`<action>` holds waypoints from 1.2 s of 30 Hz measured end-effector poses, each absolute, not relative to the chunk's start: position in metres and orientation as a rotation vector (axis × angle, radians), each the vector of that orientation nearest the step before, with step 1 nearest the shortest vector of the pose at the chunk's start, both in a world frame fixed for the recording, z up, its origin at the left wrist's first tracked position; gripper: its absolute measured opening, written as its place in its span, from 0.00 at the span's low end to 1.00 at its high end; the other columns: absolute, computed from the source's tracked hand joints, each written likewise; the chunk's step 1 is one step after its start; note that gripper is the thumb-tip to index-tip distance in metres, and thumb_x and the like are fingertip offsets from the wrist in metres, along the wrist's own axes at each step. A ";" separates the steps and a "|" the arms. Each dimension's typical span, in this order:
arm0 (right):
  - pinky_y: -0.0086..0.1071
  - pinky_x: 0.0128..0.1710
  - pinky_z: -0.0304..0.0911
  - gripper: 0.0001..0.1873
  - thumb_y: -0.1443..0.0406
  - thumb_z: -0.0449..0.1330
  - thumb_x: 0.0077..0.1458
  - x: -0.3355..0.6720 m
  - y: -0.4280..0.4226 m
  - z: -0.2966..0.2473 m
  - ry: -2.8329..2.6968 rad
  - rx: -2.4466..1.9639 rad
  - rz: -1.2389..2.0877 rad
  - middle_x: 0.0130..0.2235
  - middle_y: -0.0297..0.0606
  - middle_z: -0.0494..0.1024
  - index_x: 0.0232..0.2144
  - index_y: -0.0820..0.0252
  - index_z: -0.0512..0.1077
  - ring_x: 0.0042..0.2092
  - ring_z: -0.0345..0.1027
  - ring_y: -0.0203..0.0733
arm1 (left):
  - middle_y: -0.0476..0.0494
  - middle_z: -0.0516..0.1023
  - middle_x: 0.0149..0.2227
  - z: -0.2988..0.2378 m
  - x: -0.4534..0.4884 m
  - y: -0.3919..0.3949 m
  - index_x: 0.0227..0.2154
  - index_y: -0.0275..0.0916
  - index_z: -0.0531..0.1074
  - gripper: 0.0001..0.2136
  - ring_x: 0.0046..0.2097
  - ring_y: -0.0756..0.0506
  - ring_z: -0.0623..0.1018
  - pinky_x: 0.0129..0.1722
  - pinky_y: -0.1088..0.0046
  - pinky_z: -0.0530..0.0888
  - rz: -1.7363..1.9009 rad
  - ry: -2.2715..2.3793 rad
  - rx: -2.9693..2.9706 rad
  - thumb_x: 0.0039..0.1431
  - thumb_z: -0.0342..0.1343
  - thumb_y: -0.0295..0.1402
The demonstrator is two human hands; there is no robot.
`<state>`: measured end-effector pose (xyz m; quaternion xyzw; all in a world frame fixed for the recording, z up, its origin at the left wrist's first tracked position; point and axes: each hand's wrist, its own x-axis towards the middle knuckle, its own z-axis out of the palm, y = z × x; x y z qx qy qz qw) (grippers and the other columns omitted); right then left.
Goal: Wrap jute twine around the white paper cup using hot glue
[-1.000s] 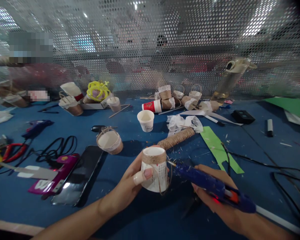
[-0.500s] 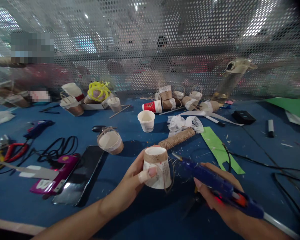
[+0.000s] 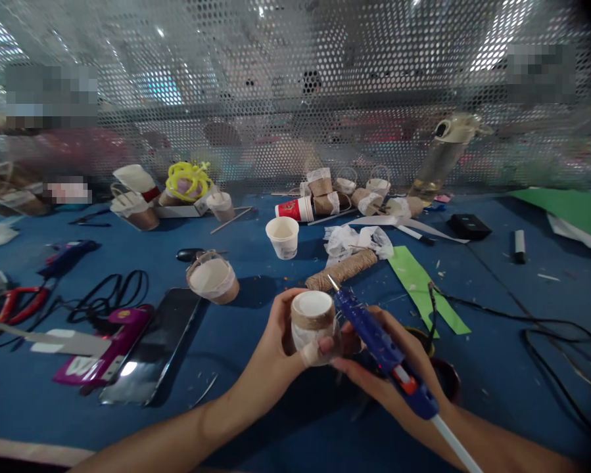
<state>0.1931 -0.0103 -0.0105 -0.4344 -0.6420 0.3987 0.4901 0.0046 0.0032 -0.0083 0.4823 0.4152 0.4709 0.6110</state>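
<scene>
My left hand (image 3: 270,351) is closed around a small paper cup (image 3: 313,303) with a brown twine band below its upper edge. The lower part of the cup is blurred and partly covered by my thumb. In my right hand (image 3: 374,389) lies a blue glue gun (image 3: 371,332), its metal tip pointing up and away, above and to the right of the cup. A white glue stick (image 3: 455,443) sticks out of its back end. My right fingertips reach the cup's right side; whether they pinch it, I cannot tell.
Beyond my hands lie a twine roll (image 3: 342,269), crumpled white lace (image 3: 359,243) and green paper (image 3: 418,282). A white cup (image 3: 282,238) and a handled cup (image 3: 213,279) stand nearby. To the left are a phone (image 3: 152,348) and a purple glue gun (image 3: 110,348). Black cable (image 3: 502,312) runs right.
My right hand has moved left to the cup, and the glue gun has swung to point more steeply away. The cup has turned slightly in my left hand.
</scene>
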 end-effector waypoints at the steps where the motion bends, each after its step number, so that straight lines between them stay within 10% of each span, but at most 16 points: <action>1: 0.28 0.32 0.72 0.16 0.67 0.68 0.49 0.193 -0.010 -0.011 -1.559 -1.067 0.960 0.34 0.31 0.78 0.40 0.52 0.70 0.32 0.74 0.38 | 0.46 0.71 0.47 -0.009 0.005 0.003 0.50 0.46 0.63 0.25 0.48 0.42 0.72 0.47 0.67 0.69 1.083 0.956 1.131 0.51 0.67 0.32; 36: 0.35 0.39 0.74 0.07 0.60 0.66 0.51 0.197 -0.003 0.005 -1.333 -1.269 1.085 0.30 0.31 0.79 0.28 0.53 0.71 0.32 0.76 0.41 | 0.46 0.75 0.47 -0.009 -0.001 0.003 0.50 0.47 0.67 0.25 0.49 0.41 0.73 0.48 0.67 0.69 0.920 0.894 1.002 0.49 0.68 0.35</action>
